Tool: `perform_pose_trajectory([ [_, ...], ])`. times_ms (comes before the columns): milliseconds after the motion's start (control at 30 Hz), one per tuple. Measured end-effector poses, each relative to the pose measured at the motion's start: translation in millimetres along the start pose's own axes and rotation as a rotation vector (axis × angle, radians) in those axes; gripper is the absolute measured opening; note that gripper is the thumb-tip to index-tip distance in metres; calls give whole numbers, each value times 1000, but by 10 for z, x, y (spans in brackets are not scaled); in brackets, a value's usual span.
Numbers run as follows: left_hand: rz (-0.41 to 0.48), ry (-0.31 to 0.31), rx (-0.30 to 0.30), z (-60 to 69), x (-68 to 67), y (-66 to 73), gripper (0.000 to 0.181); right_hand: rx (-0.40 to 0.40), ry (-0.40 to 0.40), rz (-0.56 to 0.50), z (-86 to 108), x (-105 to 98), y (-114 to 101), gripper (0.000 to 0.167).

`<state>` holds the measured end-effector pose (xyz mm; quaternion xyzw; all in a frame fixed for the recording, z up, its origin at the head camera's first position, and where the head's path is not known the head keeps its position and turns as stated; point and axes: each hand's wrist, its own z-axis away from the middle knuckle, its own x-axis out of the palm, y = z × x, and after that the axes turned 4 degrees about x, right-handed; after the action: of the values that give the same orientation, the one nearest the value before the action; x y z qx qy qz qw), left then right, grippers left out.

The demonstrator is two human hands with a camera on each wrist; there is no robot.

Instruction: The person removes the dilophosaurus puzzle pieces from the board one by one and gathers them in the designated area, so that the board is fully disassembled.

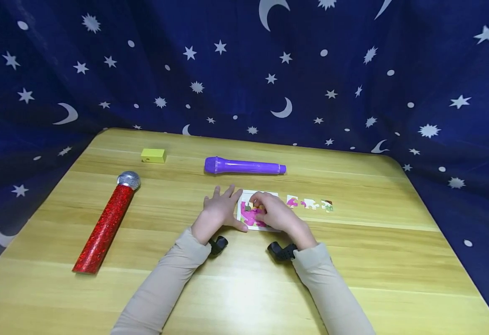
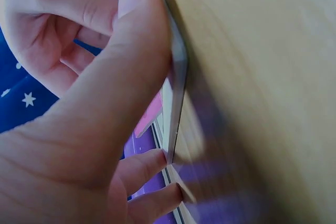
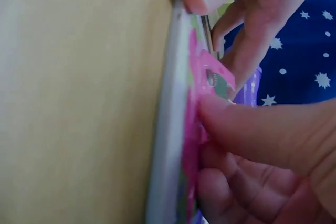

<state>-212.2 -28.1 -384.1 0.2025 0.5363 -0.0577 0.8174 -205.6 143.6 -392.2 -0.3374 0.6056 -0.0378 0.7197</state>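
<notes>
White-framed puzzle tray (image 1: 250,191) sits mid-worktop (image 1: 378,265); three loose pieces (image 1: 311,204) lined up toward right edge, seemingly for easy right-hand reach. Purple microphone (image 1: 246,166) between tray and far edge, red microphone (image 1: 107,228) near left edge, likely kept aside. Left hand (image 1: 217,211) spread wide, thumb on tray's near edge, apparently bracing it. Right hand (image 1: 281,214) half-curled, touching pink pieces (image 1: 250,217); whether pinching one, cannot tell.

Left grip (image 1: 218,210) splayed; right grip (image 1: 277,213) curled, fingers (image 3: 215,187) bent.
</notes>
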Motion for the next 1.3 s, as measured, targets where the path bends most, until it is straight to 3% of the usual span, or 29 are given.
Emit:
perform_pose_trajectory([
  [233,6,12,3,6,4,-5,109,47,91,21,-38,50,-16,23],
  [433,1,7,-3,9,4,-9,110,65,106,13,-40,68,-33,20],
  [900,-5,-4,4,7,-10,10,110,37,42,-49,-35,47,23,21],
  [1067,-5,-24,0,4,-25,1,110,55,9,-160,-37,-2,28,21],
  [1300,8,-30,18,5,-30,-19,110,54,-116,-271,127,-335,186,23],
])
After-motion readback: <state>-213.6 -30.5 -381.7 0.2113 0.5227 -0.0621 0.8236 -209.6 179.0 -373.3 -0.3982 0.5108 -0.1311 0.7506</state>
